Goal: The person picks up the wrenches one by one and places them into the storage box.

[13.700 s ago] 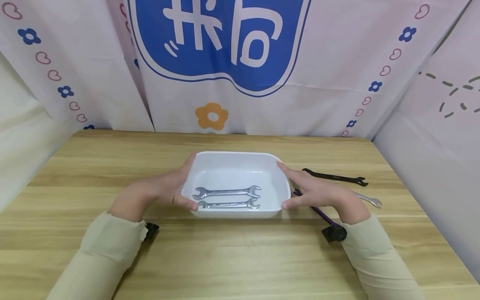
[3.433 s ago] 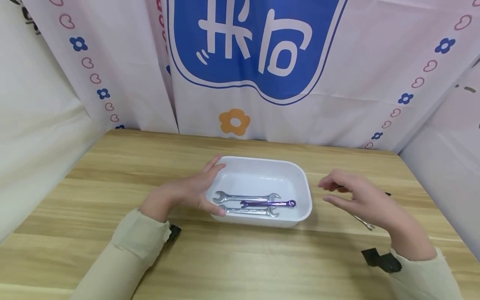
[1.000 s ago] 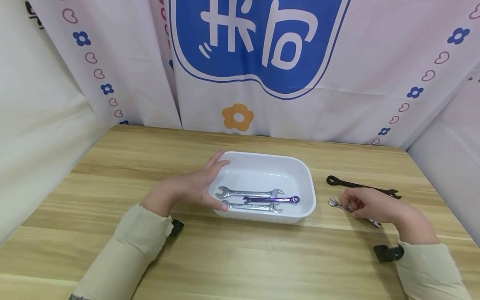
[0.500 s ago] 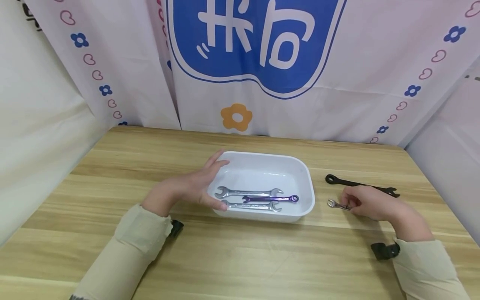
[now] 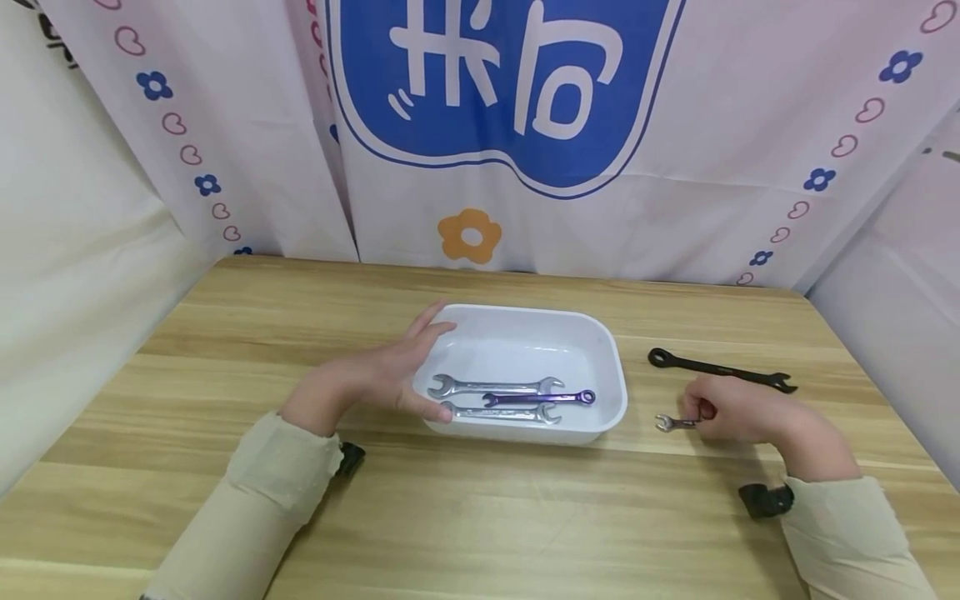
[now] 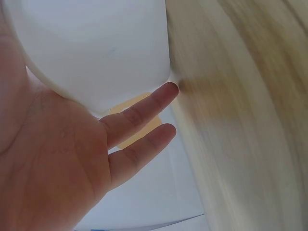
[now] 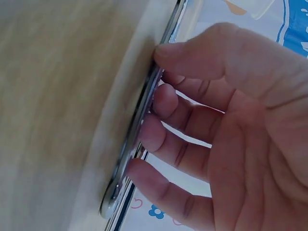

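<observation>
Several wrenches are in view. My right hand (image 5: 738,410) pinches a small silver wrench (image 5: 675,423) between thumb and fingers, close to the tabletop; its far part is hidden behind the hand. In the right wrist view the silver wrench (image 7: 139,115) runs along the curled fingertips. A white rectangular box (image 5: 525,321) stands left of it. My left hand (image 5: 375,385) lies spread at the box's left end, thumb over the front rim, fingers straight. Inside the box lie two silver open-end wrenches (image 5: 495,387) and a purple wrench (image 5: 536,399) between them, partly overlapping.
A black wrench (image 5: 720,368) lies on the wooden table (image 5: 525,525) just behind my right hand. A printed cloth backdrop (image 5: 570,225) rises at the table's far edge, with pale cloth walls at both sides.
The purple wrench has gone from the table into the box since the first frame. My right hand has come down onto the small silver wrench and turned it slightly; my left hand stays at the box.
</observation>
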The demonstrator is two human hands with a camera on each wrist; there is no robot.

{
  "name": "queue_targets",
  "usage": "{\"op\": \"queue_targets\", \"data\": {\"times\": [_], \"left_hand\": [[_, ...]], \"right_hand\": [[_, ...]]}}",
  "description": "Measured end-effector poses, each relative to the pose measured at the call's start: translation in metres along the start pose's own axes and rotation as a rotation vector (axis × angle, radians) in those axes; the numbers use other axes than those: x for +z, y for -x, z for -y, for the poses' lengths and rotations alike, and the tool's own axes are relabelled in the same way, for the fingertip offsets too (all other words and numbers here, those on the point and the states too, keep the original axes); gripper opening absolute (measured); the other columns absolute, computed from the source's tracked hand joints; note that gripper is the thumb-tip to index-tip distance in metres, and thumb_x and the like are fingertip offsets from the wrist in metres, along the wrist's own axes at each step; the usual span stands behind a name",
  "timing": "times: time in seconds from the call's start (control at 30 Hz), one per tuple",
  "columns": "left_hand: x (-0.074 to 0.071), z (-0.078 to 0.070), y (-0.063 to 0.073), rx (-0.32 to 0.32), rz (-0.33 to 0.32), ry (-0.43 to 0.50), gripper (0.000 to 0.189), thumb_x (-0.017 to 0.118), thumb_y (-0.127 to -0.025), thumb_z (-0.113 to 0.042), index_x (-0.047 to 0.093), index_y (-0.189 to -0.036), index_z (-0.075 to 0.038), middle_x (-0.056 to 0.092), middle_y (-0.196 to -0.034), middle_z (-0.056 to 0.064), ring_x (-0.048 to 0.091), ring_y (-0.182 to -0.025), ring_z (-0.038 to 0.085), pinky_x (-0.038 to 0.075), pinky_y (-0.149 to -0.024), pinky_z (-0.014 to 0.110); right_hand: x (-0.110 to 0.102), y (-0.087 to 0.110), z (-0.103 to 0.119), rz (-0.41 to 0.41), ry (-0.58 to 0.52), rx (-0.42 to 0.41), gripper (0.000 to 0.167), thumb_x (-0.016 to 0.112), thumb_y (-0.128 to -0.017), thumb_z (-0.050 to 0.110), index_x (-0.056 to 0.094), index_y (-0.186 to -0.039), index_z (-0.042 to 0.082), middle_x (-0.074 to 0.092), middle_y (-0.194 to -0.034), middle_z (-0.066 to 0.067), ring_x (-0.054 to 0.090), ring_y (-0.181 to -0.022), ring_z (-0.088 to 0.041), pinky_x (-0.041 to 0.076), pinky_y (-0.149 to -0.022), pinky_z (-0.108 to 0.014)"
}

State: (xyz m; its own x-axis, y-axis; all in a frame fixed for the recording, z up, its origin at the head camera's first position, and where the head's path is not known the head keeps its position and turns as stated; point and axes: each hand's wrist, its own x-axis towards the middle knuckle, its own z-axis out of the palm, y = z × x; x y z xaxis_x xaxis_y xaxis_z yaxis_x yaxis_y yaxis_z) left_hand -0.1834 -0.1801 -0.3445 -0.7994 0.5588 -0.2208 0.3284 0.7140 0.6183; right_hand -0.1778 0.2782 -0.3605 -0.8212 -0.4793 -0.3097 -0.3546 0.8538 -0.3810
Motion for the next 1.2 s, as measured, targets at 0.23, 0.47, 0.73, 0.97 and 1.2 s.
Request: {"op": "queue_targets", "data": {"times": [0.23,0.47,0.73,0.97,1.2], "left_hand": [[0.000,-0.001,0.000,-0.006,0.006,0.000,0.125,0.083,-0.068,-0.062,0.006,-0.159,-0.023,-0.027,-0.163,-0.009,0.023,-0.149,0.037,0.035,-0.114,0.057],[-0.001,-0.002,0.000,-0.006,0.002,-0.012,0.124,0.083,-0.069,-0.059,0.006,-0.159,-0.023,-0.026,-0.163,-0.007,0.022,-0.149,0.039,0.035,-0.114,0.059],[-0.001,-0.002,0.002,-0.007,0.002,-0.009,0.124,0.083,-0.069,-0.060,0.007,-0.159,-0.021,-0.026,-0.163,-0.007,0.019,-0.150,0.039,0.033,-0.115,0.059],[0.000,-0.001,0.002,0.003,0.001,-0.002,0.124,0.084,-0.070,-0.057,0.007,-0.159,-0.020,-0.026,-0.164,-0.005,0.019,-0.150,0.039,0.032,-0.115,0.060],[0.000,-0.001,0.000,0.006,0.000,-0.015,0.124,0.083,-0.069,-0.060,0.008,-0.159,-0.021,-0.025,-0.164,-0.006,0.021,-0.149,0.040,0.034,-0.113,0.060]], "right_hand": [[-0.002,0.000,0.004,-0.064,-0.004,-0.060,0.021,0.075,-0.084,0.009,0.057,-0.076,0.016,0.048,-0.073,0.007,0.043,-0.068,-0.006,0.036,-0.060,-0.022],[-0.001,0.000,0.008,-0.025,0.006,-0.005,0.022,0.071,-0.085,0.008,0.055,-0.072,0.016,0.047,-0.069,0.006,0.044,-0.064,-0.008,0.036,-0.057,-0.021],[-0.001,0.000,0.011,-0.017,0.055,-0.004,0.024,0.065,-0.074,0.002,0.047,-0.065,0.017,0.041,-0.066,0.008,0.040,-0.059,-0.006,0.032,-0.052,-0.020],[-0.003,0.000,0.012,0.014,-0.017,0.010,0.024,0.064,-0.081,0.001,0.048,-0.071,0.016,0.040,-0.067,0.007,0.042,-0.063,-0.008,0.033,-0.054,-0.022],[-0.007,0.004,0.008,-0.001,-0.029,-0.005,0.018,0.064,-0.093,0.009,0.053,-0.081,0.016,0.047,-0.070,0.007,0.043,-0.064,-0.007,0.036,-0.056,-0.022]]}}
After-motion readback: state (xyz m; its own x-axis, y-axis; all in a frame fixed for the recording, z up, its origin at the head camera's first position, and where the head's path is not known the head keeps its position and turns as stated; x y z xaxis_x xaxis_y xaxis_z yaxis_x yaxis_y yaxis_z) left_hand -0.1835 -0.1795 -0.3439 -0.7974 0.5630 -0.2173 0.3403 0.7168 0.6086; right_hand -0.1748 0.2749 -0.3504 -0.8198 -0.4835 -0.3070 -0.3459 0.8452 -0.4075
